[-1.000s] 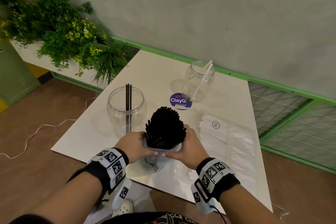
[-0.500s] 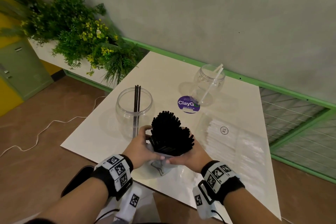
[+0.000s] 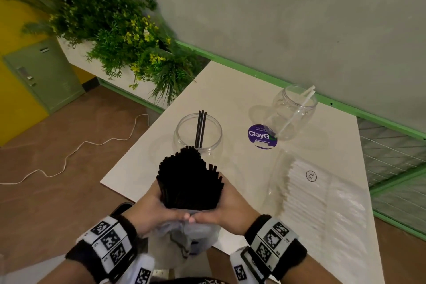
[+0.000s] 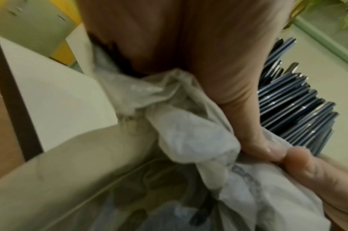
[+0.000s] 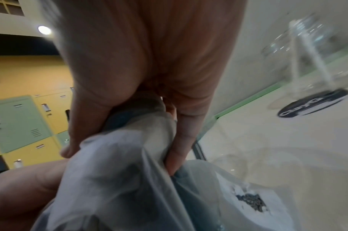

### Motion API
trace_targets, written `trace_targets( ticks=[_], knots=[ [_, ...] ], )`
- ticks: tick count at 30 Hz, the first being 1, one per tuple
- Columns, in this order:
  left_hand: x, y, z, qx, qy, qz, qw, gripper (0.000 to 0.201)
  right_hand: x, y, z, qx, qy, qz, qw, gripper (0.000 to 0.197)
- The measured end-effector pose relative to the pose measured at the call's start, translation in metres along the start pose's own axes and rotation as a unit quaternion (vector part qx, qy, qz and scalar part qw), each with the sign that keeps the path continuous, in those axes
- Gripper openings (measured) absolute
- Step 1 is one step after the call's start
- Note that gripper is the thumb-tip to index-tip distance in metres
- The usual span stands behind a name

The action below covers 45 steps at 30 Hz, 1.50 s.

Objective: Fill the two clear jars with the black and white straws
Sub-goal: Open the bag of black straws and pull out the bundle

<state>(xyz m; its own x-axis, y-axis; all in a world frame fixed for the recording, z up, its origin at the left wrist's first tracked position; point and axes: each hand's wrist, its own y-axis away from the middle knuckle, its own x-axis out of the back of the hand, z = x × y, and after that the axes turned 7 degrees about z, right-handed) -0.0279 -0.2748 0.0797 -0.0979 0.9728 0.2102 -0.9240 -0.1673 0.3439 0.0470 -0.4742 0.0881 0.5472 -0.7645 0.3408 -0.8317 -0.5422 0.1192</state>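
A thick bundle of black straws (image 3: 190, 180) stands upright in a clear plastic bag (image 3: 184, 235) at the table's near edge. My left hand (image 3: 156, 208) and right hand (image 3: 227, 207) both grip the bundle through the bag, thumbs meeting in front. The left wrist view shows the straws (image 4: 293, 106) beside my thumb and the crumpled bag (image 4: 189, 132). A clear jar (image 3: 198, 134) holding three black straws stands just beyond the bundle. A second clear jar (image 3: 294, 110) with white straws stands far right. A pack of white straws (image 3: 322, 196) lies right of my hands.
A round purple sticker (image 3: 262, 136) lies on the white table (image 3: 230, 90) between the jars. Green plants (image 3: 119, 30) fill a planter at the far left. A white cable (image 3: 69, 154) trails on the brown floor. A grey wall with green trim runs behind.
Both hands have lifted the bundle of black straws and drawn it nearer to me, with the bag slipping lower beneath it. The head view has swung left.
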Motion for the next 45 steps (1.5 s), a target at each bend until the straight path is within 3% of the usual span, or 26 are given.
trace_targets(
  ticks=[4,9,12,17,21,27,32,34,38,45],
  knots=[
    [0.055,-0.001,0.009,0.026,-0.04,0.041,0.998,0.075,-0.044,-0.034,-0.022,0.017,-0.009,0.001,1.0,0.085],
    [0.11,-0.026,0.008,0.017,-0.076,0.075,0.994,0.076,-0.08,-0.067,-0.045,0.042,-0.013,0.021,0.999,0.074],
    [0.124,-0.042,0.011,-0.009,-0.084,0.086,0.993,0.09,-0.09,-0.084,-0.056,0.056,-0.015,0.041,0.997,0.075],
    [0.131,-0.062,0.018,-0.053,-0.029,0.114,0.992,0.098,-0.098,-0.097,-0.066,0.14,0.04,0.147,0.978,0.073],
    [0.127,-0.077,0.012,-0.024,-0.056,0.081,0.995,0.062,-0.107,-0.105,-0.049,0.106,0.112,0.117,0.981,0.077],
    [0.128,-0.086,0.014,-0.022,-0.075,0.053,0.996,0.076,-0.106,-0.108,-0.042,0.078,0.142,0.168,0.972,0.077],
    [0.125,-0.089,0.01,-0.022,-0.119,0.021,0.992,0.054,-0.102,-0.103,-0.039,0.041,0.193,0.12,0.973,0.079],
    [0.125,-0.089,0.008,-0.023,-0.129,0.016,0.991,0.05,-0.098,-0.1,-0.044,0.047,0.207,0.132,0.968,0.076],
    [0.126,-0.09,0.004,-0.036,-0.137,0.034,0.989,0.046,-0.093,-0.096,-0.055,0.096,0.309,0.189,0.927,0.081],
    [0.126,-0.089,0.007,-0.042,-0.097,0.067,0.992,0.045,-0.094,-0.105,-0.056,0.099,0.243,0.193,0.946,0.071]
  ],
)
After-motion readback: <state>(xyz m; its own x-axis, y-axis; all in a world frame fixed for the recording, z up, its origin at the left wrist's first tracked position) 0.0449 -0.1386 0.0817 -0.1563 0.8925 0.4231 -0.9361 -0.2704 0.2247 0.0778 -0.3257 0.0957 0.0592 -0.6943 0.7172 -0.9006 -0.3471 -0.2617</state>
